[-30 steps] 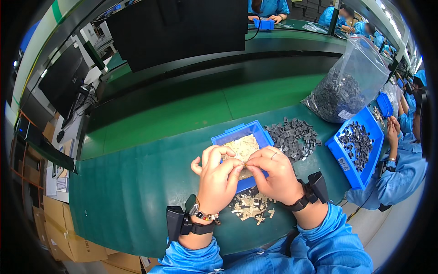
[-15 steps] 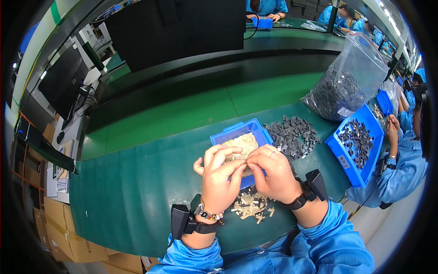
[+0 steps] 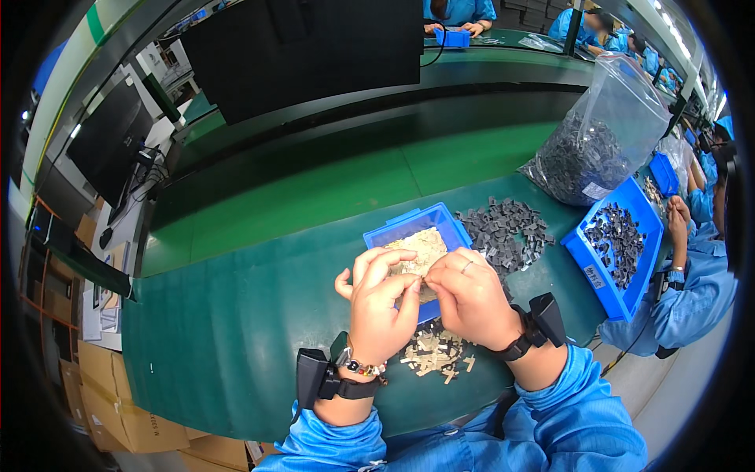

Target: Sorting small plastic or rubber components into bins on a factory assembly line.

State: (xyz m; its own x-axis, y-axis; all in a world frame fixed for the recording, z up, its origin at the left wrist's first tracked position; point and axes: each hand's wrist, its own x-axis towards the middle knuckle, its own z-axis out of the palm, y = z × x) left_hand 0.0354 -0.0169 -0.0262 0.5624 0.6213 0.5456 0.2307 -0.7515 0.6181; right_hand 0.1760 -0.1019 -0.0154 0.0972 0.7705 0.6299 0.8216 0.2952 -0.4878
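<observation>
My left hand (image 3: 382, 303) and my right hand (image 3: 469, 297) meet above a blue bin (image 3: 451, 226) that holds pale, cream-coloured material (image 3: 422, 245). Thumb and forefinger of each hand are pinched together, the fingertips almost touching. Whatever lies between them is too small to make out. The other fingers of my left hand are loosely curled. Beneath my wrists, on the green table, lies a pile of small beige and dark pieces (image 3: 437, 352). A heap of small dark grey pieces (image 3: 507, 236) is spread just right of the bin.
A larger blue tray (image 3: 583, 256) with small black pieces stands at the right, before a clear plastic bag (image 3: 590, 149) full of dark pieces. A co-worker in blue (image 3: 688, 291) sits beyond it. A black monitor (image 3: 307, 55) hangs over the green table's (image 3: 236, 330) far side.
My hands stay in nearly the same place, still pinched together over the bin. The fingertips shift only slightly.
</observation>
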